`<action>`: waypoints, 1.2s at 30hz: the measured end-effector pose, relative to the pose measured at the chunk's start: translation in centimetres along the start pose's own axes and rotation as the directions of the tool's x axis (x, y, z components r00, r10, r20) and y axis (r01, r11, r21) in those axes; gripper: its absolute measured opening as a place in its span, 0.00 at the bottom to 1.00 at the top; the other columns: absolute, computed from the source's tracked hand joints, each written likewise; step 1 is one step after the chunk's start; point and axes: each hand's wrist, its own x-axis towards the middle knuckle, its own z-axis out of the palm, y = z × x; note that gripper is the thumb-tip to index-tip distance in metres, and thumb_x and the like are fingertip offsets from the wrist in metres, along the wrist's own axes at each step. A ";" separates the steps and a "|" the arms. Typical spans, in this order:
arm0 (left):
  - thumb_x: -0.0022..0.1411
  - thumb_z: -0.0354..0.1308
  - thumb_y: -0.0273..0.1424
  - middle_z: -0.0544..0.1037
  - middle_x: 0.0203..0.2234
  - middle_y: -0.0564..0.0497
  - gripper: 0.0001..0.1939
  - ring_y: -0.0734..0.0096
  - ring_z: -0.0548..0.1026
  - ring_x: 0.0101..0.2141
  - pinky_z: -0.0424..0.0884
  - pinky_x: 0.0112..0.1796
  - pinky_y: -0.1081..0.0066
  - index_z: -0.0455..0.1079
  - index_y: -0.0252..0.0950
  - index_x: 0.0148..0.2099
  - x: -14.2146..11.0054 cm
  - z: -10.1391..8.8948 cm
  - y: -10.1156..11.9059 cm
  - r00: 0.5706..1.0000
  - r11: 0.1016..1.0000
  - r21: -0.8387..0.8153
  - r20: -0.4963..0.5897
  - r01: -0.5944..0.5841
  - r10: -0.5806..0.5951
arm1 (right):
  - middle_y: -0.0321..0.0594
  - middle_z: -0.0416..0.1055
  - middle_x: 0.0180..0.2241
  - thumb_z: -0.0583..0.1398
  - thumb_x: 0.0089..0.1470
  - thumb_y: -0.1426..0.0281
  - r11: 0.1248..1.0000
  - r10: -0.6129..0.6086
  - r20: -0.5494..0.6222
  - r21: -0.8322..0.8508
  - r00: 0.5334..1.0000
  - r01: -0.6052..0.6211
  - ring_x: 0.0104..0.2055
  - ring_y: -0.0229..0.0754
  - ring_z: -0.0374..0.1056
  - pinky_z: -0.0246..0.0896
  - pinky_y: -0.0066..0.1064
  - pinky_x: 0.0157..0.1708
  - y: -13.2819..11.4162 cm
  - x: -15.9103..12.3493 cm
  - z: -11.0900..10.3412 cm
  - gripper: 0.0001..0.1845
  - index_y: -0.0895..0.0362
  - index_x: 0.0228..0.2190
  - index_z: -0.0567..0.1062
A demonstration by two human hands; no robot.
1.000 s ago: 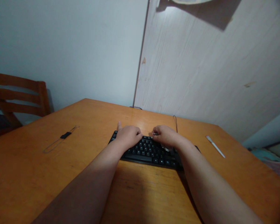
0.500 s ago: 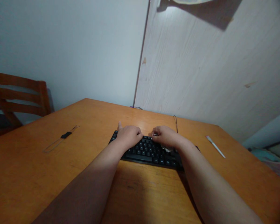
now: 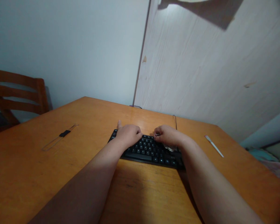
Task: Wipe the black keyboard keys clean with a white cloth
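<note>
A black keyboard (image 3: 149, 151) lies on the orange wooden table (image 3: 60, 168), a little past the middle. My left hand (image 3: 128, 135) rests on its left part with the fingers curled down over the keys and the thumb pointing at the far edge. My right hand (image 3: 168, 136) sits on the keyboard's right part, closed around a small pale wad (image 3: 169, 148) that peeks out under the palm. A shiny bit shows at the right hand's fingertips. What the wad is cannot be made out. Both forearms reach in from the near edge.
A thin dark cable (image 3: 175, 119) runs from the keyboard toward the wall. A white pen-like stick (image 3: 214, 146) lies at the right. A wire loop with a black clip (image 3: 60, 137) lies at the left. A wooden chair (image 3: 16, 96) stands behind the table's left corner.
The view has shifted slightly. Both hands stay on the keyboard in almost the same spots.
</note>
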 end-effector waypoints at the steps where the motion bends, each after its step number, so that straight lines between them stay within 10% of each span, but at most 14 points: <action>1: 0.62 0.51 0.41 0.81 0.34 0.51 0.15 0.57 0.76 0.39 0.30 0.59 0.38 0.77 0.44 0.34 0.0 0.0 0.0 1.000 1.000 0.004 0.001 0.000 0.000 | 0.39 0.73 0.25 0.60 0.47 0.69 1.000 -0.005 0.014 -0.001 1.000 0.005 0.28 0.39 0.66 0.51 0.28 0.25 -0.1 -0.1 0.0 0.05 0.56 0.27 0.76; 18: 0.62 0.50 0.42 0.81 0.33 0.51 0.16 0.58 0.76 0.38 0.31 0.59 0.39 0.77 0.44 0.33 0.1 0.1 -0.2 1.000 1.000 0.009 -0.003 -0.005 0.005 | 0.42 0.75 0.28 0.59 0.49 0.69 0.998 0.055 -0.075 0.012 0.996 -0.054 0.30 0.40 0.67 0.53 0.28 0.27 0.7 0.1 -0.3 0.06 0.56 0.28 0.76; 36: 0.62 0.50 0.43 0.82 0.35 0.50 0.16 0.56 0.76 0.40 0.29 0.59 0.38 0.77 0.44 0.34 0.0 0.0 -0.1 1.000 1.000 -0.003 0.021 0.000 0.000 | 0.39 0.74 0.28 0.61 0.49 0.71 0.993 0.049 0.090 0.107 0.995 -0.058 0.30 0.38 0.66 0.54 0.26 0.27 1.2 -0.5 -0.7 0.03 0.58 0.29 0.75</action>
